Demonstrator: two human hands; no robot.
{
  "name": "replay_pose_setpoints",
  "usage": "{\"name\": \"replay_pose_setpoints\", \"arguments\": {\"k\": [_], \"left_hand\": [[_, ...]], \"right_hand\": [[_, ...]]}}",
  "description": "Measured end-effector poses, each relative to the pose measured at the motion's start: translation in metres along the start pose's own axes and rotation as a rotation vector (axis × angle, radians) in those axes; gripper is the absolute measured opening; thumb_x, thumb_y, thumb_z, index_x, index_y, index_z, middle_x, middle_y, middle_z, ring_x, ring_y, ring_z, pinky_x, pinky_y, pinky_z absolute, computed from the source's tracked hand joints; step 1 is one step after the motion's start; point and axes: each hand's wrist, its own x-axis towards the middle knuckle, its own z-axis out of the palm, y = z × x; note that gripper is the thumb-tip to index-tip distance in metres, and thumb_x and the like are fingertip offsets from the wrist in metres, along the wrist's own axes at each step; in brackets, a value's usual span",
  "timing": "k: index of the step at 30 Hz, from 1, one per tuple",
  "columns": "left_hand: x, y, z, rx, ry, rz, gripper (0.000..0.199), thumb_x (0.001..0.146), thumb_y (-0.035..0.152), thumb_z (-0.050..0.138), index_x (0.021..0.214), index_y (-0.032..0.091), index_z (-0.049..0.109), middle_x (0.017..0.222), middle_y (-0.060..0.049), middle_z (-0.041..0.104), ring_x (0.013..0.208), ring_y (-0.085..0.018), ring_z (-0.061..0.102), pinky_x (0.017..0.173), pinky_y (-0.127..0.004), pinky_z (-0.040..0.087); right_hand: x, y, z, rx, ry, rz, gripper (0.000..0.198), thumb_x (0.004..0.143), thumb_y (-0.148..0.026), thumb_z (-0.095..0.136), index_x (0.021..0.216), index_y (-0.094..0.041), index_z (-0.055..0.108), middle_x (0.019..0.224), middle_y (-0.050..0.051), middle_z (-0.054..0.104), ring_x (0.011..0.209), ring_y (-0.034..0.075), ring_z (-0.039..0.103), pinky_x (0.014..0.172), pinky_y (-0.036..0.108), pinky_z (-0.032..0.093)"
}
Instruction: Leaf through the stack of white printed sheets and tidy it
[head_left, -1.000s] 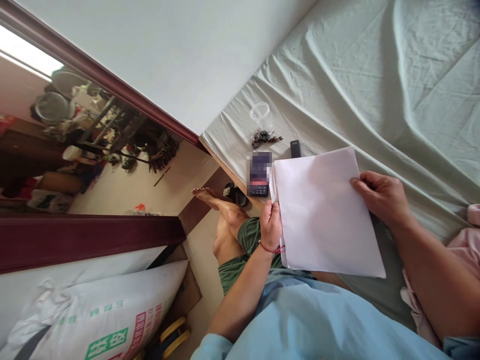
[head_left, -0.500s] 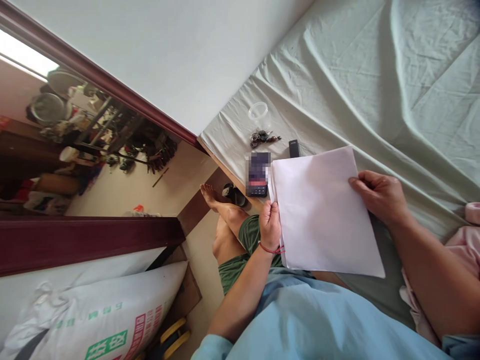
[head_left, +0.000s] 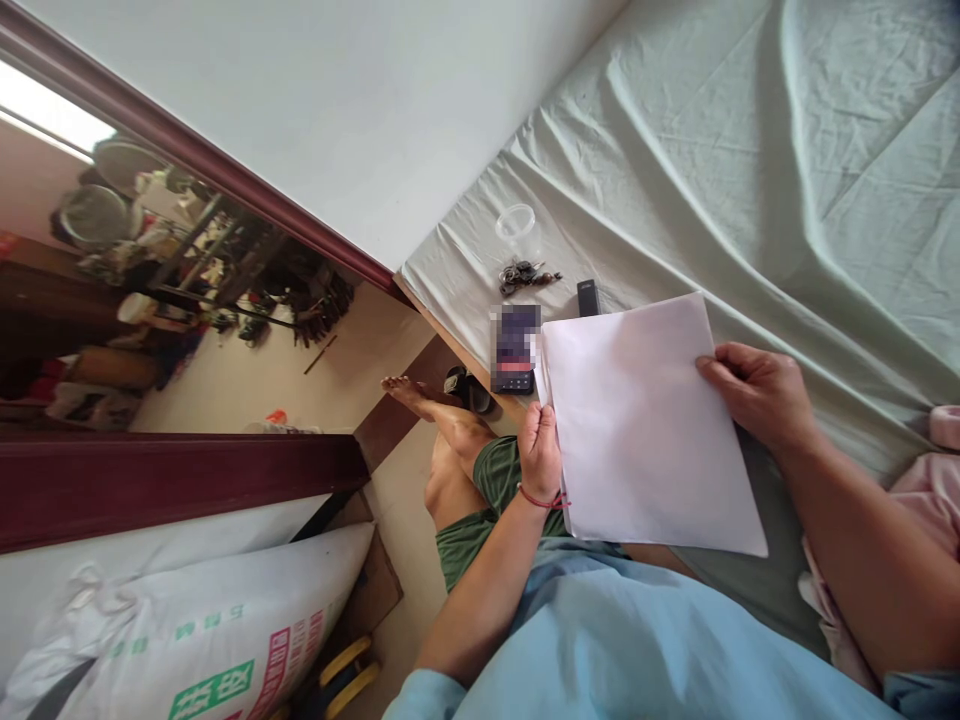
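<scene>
A stack of blank white paper lies flat over my lap and the bed's edge, its sheets slightly fanned along the left side. My left hand, with a red cord at the wrist, is closed on the stack's left edge, thumb on top. On the upper right edge, my right hand pinches the paper between thumb and curled fingers. Just beyond the stack's upper left corner lies a phone, its screen partly blurred. A small black box-shaped object lies at the paper's far edge.
Keys and a clear plastic cup rest on the bed sheet. Pink cloth lies at the right. A white printed sack stands at lower left, below a dark red door frame. Slippers are on the floor.
One bare foot has shifted to the left over the floor. Both hands and the paper stay almost where they were.
</scene>
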Motion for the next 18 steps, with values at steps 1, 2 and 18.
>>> {"name": "replay_pose_setpoints", "arguments": {"k": [1, 2, 18], "left_hand": [[0.0001, -0.001, 0.0001, -0.008, 0.004, -0.009, 0.043, 0.086, 0.061, 0.065, 0.087, 0.019, 0.061, 0.084, 0.0, 0.059, 0.083, -0.014, 0.054, 0.083, -0.026, 0.046], [0.0001, -0.0022, 0.0, -0.009, 0.007, -0.015, 0.043, 0.086, 0.061, 0.065, 0.087, 0.019, 0.061, 0.083, 0.0, 0.059, 0.082, -0.014, 0.055, 0.082, -0.027, 0.047], [-0.0043, -0.0058, -0.0013, 0.058, 0.025, 0.048, 0.048, 0.09, 0.065, 0.057, 0.074, 0.021, 0.052, 0.071, 0.002, 0.05, 0.071, -0.013, 0.049, 0.072, -0.026, 0.045]], "right_hand": [[0.0001, 0.0008, 0.0001, 0.007, 0.001, -0.001, 0.031, 0.086, -0.046, 0.06, 0.082, -0.017, 0.069, 0.064, -0.001, 0.055, 0.058, 0.01, 0.043, 0.052, 0.023, 0.031], [0.0001, 0.0016, 0.0003, 0.013, 0.003, -0.004, 0.031, 0.086, -0.046, 0.06, 0.082, -0.017, 0.069, 0.064, -0.001, 0.055, 0.058, 0.01, 0.043, 0.052, 0.023, 0.031], [0.0005, 0.002, 0.0039, 0.013, 0.004, -0.006, 0.032, 0.086, -0.048, 0.06, 0.075, -0.018, 0.063, 0.064, -0.001, 0.056, 0.057, 0.01, 0.043, 0.051, 0.023, 0.032]]}}
